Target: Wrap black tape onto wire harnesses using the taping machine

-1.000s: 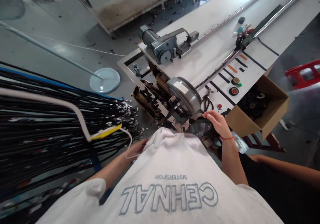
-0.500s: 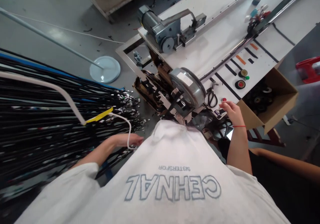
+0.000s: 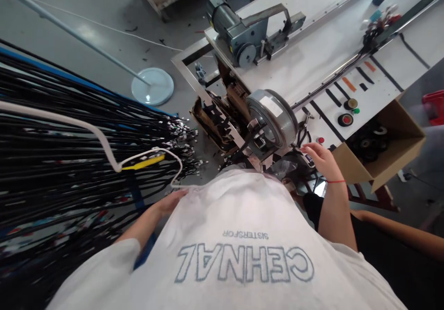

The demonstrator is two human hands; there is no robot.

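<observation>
My right hand (image 3: 323, 161), a red string round its wrist, is at the near corner of the white worktable (image 3: 301, 74). Its fingers stretch forward, and I see nothing held in them. Close by lie black-handled scissors (image 3: 304, 133) and a red button (image 3: 320, 140). Left of that hand stands a large grey reel (image 3: 287, 121) with a white label. My left hand (image 3: 172, 201) hangs low against my white shirt, its fingertips partly hidden, so its grip is unclear. A white cord (image 3: 178, 162) with a yellow tag (image 3: 147, 162) loops just above it.
Bundles of black cables (image 3: 86, 153) hang at the left. A motor unit (image 3: 239, 33) is on the table's far end. An open cardboard box (image 3: 398, 146) holding black rolls stands at the right. Another person's arm (image 3: 398, 229) shows at lower right. A round pole base (image 3: 152, 86) stands on the floor.
The view has shifted, so the table appears further right. My left hand has drawn back toward my body, and the white cord's loop has changed shape. My right hand stays by the table corner.
</observation>
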